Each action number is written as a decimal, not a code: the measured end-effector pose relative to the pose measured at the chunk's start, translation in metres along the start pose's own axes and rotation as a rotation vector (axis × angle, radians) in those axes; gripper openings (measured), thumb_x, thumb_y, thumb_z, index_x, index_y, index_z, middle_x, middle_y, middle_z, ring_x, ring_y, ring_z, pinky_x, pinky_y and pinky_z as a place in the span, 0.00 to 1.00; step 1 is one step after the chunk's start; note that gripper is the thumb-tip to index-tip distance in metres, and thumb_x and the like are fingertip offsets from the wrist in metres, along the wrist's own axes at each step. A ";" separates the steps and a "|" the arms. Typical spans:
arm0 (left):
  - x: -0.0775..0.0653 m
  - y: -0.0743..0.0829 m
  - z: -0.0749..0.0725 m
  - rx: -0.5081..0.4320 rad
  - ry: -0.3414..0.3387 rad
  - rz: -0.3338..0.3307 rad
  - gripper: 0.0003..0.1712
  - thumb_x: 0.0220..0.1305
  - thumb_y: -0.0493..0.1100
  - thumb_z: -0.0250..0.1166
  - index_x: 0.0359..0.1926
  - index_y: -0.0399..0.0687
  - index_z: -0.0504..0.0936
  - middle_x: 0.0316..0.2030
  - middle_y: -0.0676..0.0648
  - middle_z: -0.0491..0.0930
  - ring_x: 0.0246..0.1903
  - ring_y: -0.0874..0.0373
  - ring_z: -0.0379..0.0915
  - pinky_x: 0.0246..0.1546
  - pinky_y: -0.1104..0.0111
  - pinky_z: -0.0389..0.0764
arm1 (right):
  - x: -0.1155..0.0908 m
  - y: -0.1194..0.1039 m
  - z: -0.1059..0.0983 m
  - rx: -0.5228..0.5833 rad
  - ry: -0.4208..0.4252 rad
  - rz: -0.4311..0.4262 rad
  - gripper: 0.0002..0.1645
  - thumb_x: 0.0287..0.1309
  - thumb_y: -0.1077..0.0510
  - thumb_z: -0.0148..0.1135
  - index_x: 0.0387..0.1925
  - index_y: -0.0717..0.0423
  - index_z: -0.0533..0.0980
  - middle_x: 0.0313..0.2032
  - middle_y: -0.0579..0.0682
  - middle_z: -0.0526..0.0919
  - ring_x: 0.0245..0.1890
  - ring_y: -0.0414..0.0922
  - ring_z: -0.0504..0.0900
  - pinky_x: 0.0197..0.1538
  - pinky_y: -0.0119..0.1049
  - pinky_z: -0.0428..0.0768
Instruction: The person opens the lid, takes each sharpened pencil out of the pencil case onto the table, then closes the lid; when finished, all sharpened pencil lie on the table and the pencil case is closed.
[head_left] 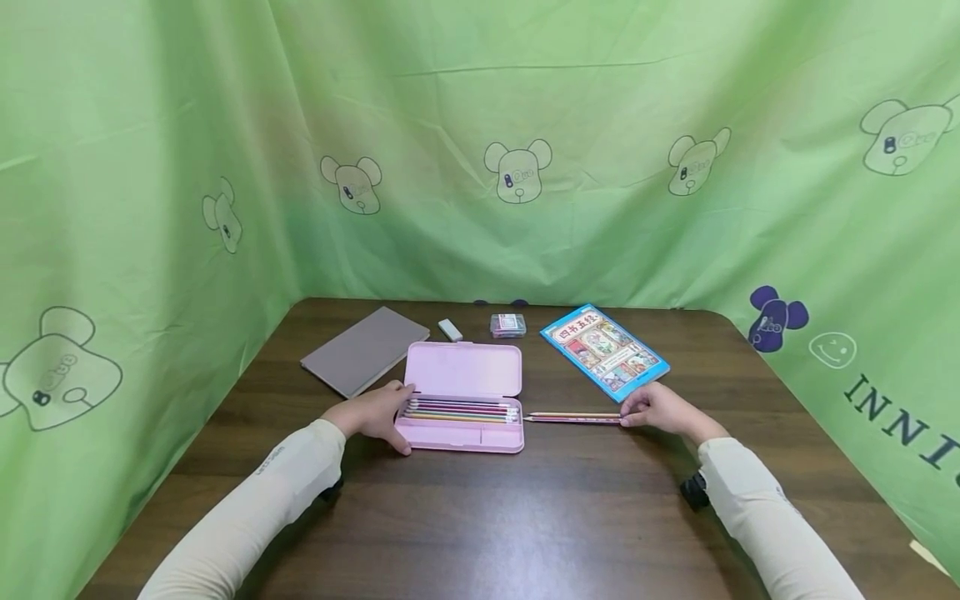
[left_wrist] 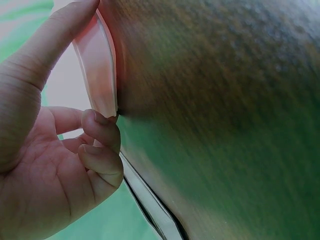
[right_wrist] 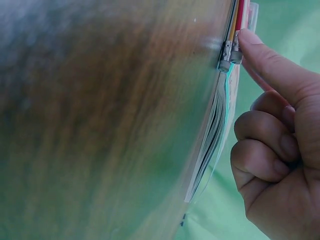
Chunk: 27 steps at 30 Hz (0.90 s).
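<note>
A pink pencil case (head_left: 457, 437) lies with its lid up on the wooden table, holding a row of several pencils (head_left: 461, 411). My left hand (head_left: 375, 415) grips its left end; the left wrist view shows the thumb along one corner of the case wall (left_wrist: 97, 65) and curled fingers at the other corner. To the right of the case, two pencils (head_left: 570, 417) lie side by side, tips pointing at the case. My right hand (head_left: 660, 412) pinches their eraser ends. In the right wrist view, the thumb presses by the metal ferrules (right_wrist: 227, 50), the other fingers curled into the palm.
A grey notebook (head_left: 367, 350) lies behind my left hand. Behind the case are a white eraser (head_left: 450, 330) and a small clear box (head_left: 507, 325). A blue-edged picture book (head_left: 603, 350) lies just beyond my right hand. Green printed cloth (head_left: 450, 242) hangs round the table.
</note>
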<state>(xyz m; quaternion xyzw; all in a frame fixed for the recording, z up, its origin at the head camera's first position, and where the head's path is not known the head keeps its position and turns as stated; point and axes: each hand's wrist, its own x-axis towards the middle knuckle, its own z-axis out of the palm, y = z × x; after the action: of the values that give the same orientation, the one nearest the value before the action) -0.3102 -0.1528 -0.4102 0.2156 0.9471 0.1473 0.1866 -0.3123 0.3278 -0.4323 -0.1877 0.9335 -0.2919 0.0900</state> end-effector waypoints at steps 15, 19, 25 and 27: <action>0.000 -0.001 0.001 0.006 0.002 0.000 0.62 0.39 0.55 0.76 0.69 0.37 0.52 0.62 0.37 0.60 0.55 0.49 0.64 0.60 0.53 0.65 | -0.002 0.001 0.000 -0.022 -0.026 -0.022 0.06 0.47 0.59 0.69 0.25 0.59 0.81 0.23 0.44 0.80 0.22 0.33 0.67 0.28 0.28 0.67; 0.000 0.000 0.000 0.006 0.007 0.000 0.63 0.39 0.55 0.76 0.70 0.37 0.52 0.62 0.37 0.60 0.55 0.49 0.64 0.60 0.53 0.65 | -0.004 0.001 0.000 -0.026 -0.019 0.009 0.08 0.47 0.57 0.69 0.26 0.59 0.81 0.25 0.45 0.81 0.24 0.35 0.69 0.29 0.29 0.68; -0.001 0.000 0.000 0.009 0.010 0.009 0.63 0.39 0.55 0.76 0.69 0.36 0.52 0.62 0.36 0.60 0.55 0.48 0.64 0.60 0.53 0.65 | -0.002 -0.005 -0.001 -0.029 -0.006 0.047 0.11 0.47 0.54 0.70 0.29 0.58 0.81 0.26 0.45 0.82 0.26 0.37 0.70 0.31 0.30 0.70; -0.001 0.000 0.001 0.010 0.012 0.011 0.63 0.39 0.55 0.77 0.69 0.36 0.52 0.62 0.36 0.60 0.56 0.48 0.64 0.60 0.54 0.65 | 0.001 -0.008 0.000 -0.022 0.008 0.029 0.12 0.47 0.54 0.70 0.30 0.58 0.81 0.22 0.44 0.79 0.23 0.35 0.68 0.28 0.29 0.68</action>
<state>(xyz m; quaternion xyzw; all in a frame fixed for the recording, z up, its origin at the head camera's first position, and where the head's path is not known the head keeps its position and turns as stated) -0.3088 -0.1529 -0.4106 0.2208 0.9477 0.1449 0.1792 -0.3104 0.3216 -0.4277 -0.1739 0.9397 -0.2810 0.0885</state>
